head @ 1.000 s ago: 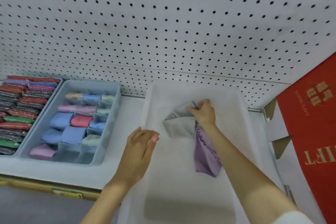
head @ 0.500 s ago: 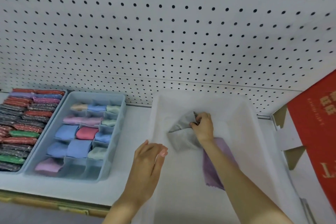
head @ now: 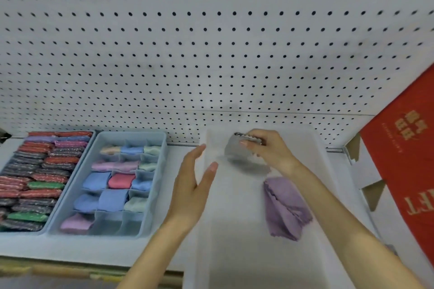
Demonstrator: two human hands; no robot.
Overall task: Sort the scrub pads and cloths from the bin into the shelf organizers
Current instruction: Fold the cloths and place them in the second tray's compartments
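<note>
A translucent white bin stands on the shelf in front of me. Inside it, near the far end, my right hand grips a bunched grey cloth, lifted a little off the bin floor. A purple cloth lies flat in the bin under my right forearm. My left hand hovers with straight fingers at the bin's left wall, holding nothing. To the left sits a blue divided organizer with rolled cloths in its compartments, and beside it a tray of scrub pads in red, green and grey.
A white pegboard forms the back wall. A red cardboard box leans at the right edge. The shelf's front lip runs along the bottom left.
My right hand has gathered the grey cloth into a bunch and raised it toward the bin's far end. The purple cloth now lies free. The view tilted upward.
</note>
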